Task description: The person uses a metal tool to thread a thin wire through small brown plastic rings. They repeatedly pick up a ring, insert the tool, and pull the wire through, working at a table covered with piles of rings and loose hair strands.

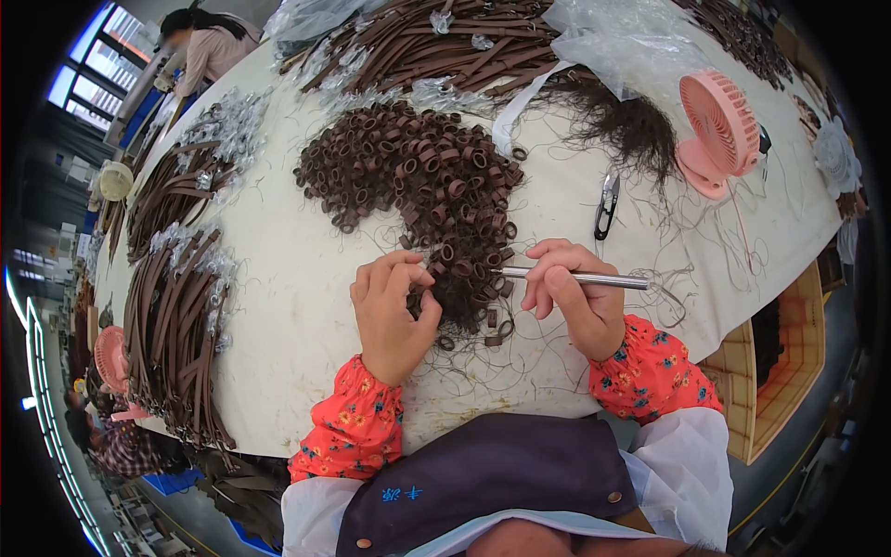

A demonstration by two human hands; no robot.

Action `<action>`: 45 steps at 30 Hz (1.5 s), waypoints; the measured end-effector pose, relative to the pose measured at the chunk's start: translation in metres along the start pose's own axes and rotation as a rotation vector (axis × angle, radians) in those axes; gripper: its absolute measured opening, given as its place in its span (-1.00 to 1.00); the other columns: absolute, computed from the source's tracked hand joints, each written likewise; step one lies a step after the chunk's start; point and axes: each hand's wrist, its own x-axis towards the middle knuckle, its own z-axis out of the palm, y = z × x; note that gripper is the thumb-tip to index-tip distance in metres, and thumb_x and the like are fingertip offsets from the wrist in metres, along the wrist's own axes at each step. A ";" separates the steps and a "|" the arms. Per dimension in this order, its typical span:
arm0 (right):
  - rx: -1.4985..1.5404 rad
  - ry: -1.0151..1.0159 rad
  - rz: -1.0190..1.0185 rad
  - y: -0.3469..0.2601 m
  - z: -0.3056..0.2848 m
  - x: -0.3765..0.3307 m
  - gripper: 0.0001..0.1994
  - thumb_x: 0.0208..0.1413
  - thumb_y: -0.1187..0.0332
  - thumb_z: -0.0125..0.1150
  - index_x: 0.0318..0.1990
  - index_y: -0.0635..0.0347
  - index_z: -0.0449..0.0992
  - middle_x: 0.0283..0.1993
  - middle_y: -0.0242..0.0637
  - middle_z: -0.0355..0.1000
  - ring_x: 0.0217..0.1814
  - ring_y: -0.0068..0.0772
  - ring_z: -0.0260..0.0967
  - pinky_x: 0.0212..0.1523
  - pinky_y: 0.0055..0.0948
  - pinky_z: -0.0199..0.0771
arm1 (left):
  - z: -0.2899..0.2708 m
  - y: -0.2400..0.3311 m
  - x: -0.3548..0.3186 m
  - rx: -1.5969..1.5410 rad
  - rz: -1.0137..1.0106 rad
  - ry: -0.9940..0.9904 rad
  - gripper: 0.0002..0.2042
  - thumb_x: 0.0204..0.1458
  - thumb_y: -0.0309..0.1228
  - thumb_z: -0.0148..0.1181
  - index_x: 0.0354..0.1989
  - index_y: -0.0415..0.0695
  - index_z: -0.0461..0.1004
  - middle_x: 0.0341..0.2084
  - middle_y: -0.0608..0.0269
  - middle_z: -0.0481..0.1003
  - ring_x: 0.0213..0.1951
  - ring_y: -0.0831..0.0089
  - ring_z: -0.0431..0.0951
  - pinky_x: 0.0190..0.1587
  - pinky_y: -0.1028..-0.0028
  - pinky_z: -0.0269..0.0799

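A heap of small dark brown strap loops (445,172) spreads over the middle of the white-covered table (278,325), its near end reaching down between my hands. At the left edge of that end, my left hand (394,311) is closed in a pinch, with a dark brown loop partly showing between thumb and fingers. My right hand (580,297) grips a slim silver metal rod (613,279), which lies nearly level. The rod's left tip touches or overlaps the heap's right edge; I cannot tell which. A few single loops (499,332) lie just below.
Black-handled thread snips (606,209) lie beyond my right hand, near a pink fan (719,121) and a dark thread tangle (631,130). Brown strap bundles (176,334) line the left; more straps (436,56) and clear plastic (622,37) lie at the back. A person (213,46) works far left.
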 end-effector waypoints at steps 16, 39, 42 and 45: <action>-0.367 -0.136 -0.286 0.009 0.005 0.006 -0.77 0.05 0.53 0.20 -0.11 0.14 0.47 -0.29 -0.28 0.48 -0.26 -0.28 0.45 -0.24 -0.40 0.45 | 0.008 0.017 -0.015 -1.094 -0.264 -0.296 -0.92 0.07 -0.49 0.19 -0.27 -0.16 0.47 -0.23 0.28 0.48 -0.36 0.62 0.40 -0.34 0.58 0.34; -0.425 -0.127 -0.272 0.010 0.016 0.002 -0.72 -0.10 0.55 0.34 -0.19 0.14 0.46 -0.32 -0.25 0.45 -0.33 -0.25 0.44 -0.36 -0.42 0.47 | 0.004 0.014 -0.017 -0.915 -0.300 -0.316 -0.93 0.05 -0.53 0.23 -0.32 -0.26 0.57 -0.45 0.33 0.56 -0.47 0.69 0.48 -0.40 0.66 0.38; -0.426 -0.129 -0.283 0.010 0.016 0.002 -0.72 -0.11 0.54 0.34 -0.20 0.13 0.47 -0.32 -0.25 0.45 -0.33 -0.24 0.44 -0.35 -0.40 0.47 | 0.007 0.014 -0.019 -0.988 -0.295 -0.301 -0.90 0.10 -0.52 0.17 -0.25 -0.28 0.52 -0.41 0.30 0.55 -0.47 0.66 0.48 -0.42 0.65 0.39; -0.481 -0.158 -0.317 0.009 0.014 0.001 -0.72 -0.11 0.53 0.35 -0.20 0.12 0.47 -0.30 -0.24 0.45 -0.32 -0.20 0.43 -0.34 -0.38 0.46 | 0.010 0.018 -0.020 -1.249 -0.376 -0.339 -0.88 0.17 -0.52 0.07 -0.18 -0.28 0.43 -0.35 0.26 0.52 -0.48 0.64 0.46 -0.43 0.64 0.38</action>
